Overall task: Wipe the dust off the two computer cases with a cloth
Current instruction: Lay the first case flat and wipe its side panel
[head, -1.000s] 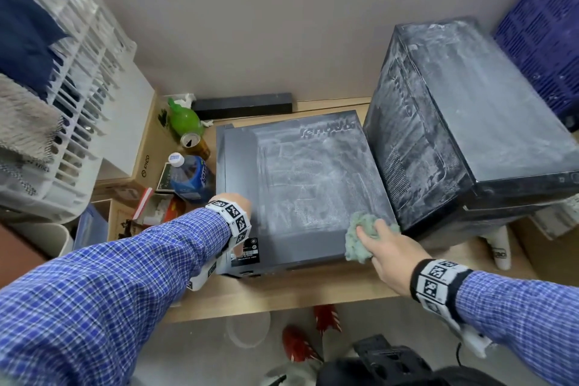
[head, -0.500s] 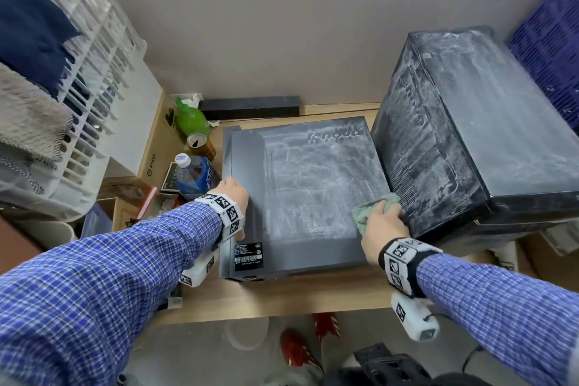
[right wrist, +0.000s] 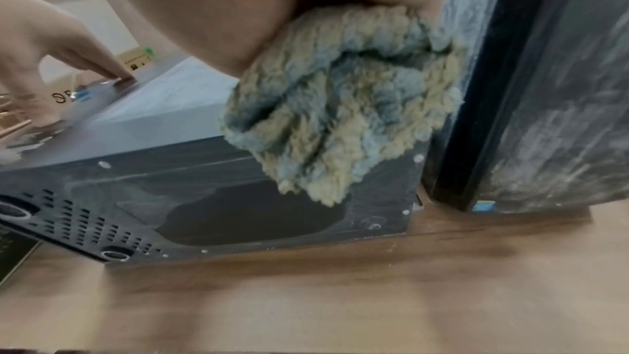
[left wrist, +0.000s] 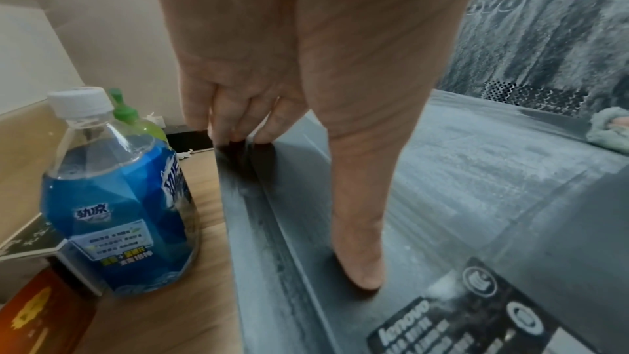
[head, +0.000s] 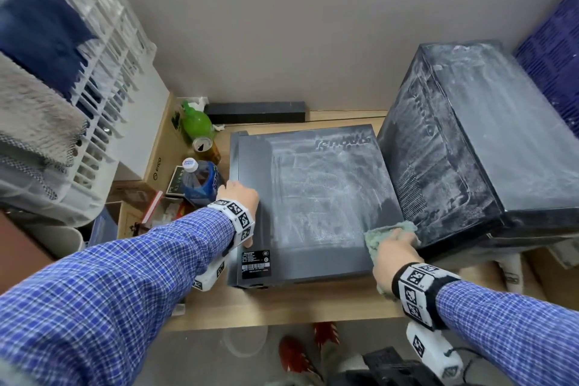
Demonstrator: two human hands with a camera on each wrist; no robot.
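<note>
Right hand (head: 395, 255) has its fingers curled around a bunched fuzzy grey-green cloth (head: 380, 236), pressing it on the near right corner of the flat dark grey dusty computer case (head: 308, 197) lying on the wooden worktop (head: 282, 301). Left hand (head: 242, 202) has straight fingers (left wrist: 262, 128) braced on that case's left edge, holding nothing. The dusty patch spreads away and left of the cloth, its long axis running toward the wall, so the right hand is the nearer one to sweep it. The tall black dusty computer case (head: 488, 147) stands just right of the cloth, touching or nearly so, its side and top both chalky; likely next after this one
</note>
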